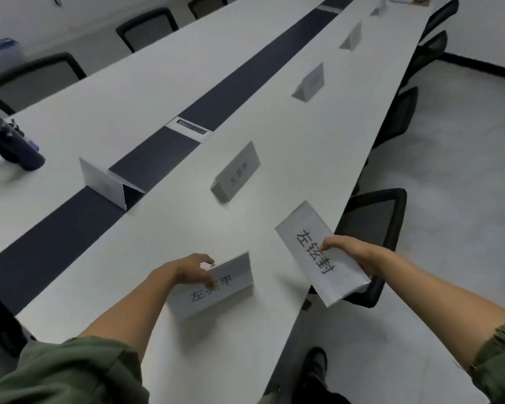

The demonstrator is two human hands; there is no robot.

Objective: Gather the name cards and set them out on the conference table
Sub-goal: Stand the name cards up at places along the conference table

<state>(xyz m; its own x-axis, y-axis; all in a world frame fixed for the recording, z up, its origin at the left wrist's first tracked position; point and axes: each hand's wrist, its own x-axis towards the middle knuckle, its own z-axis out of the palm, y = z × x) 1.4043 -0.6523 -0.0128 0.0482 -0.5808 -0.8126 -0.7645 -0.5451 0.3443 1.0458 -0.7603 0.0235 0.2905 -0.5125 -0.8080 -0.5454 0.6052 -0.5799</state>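
Head view: the left hand [187, 272] pinches a white folded paper name card [231, 279] standing on the long white conference table [158, 91]. The right hand [356, 255] grips a flat white card stack [303, 237] above its edge.

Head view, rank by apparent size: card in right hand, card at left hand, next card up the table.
Largest: held card in the right hand.
Then: near card gripped by the left hand.
Smallest: next card.
Nearness to the camera may explain this; true sizes unsure.
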